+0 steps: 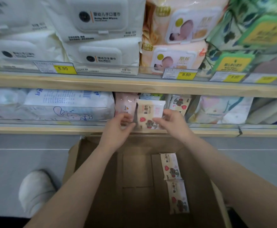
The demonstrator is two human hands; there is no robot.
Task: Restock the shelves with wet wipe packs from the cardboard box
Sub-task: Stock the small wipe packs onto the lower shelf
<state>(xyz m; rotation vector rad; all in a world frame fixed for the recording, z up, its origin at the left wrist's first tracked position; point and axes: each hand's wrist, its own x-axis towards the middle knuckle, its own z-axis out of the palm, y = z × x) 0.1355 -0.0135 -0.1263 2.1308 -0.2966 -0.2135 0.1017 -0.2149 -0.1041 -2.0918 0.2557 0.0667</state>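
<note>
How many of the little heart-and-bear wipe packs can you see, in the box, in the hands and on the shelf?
In the cardboard box: 2, an upper pack and a lower pack.
Held at the lower shelf by left hand and right hand: 1, the held pack.
Standing on the shelf behind: 1, the shelf pack.
Total: 4

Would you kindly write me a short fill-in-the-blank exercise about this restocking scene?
1. Both hands, left hand and right hand, hold one cream pack at the ____ shelf.
2. ____ packs lie in the box.
3. The left yellow tag reads ____.
4. A white ____ stands on the floor left of the box.

Missing words: lower; two; 8.90; shoe
</note>
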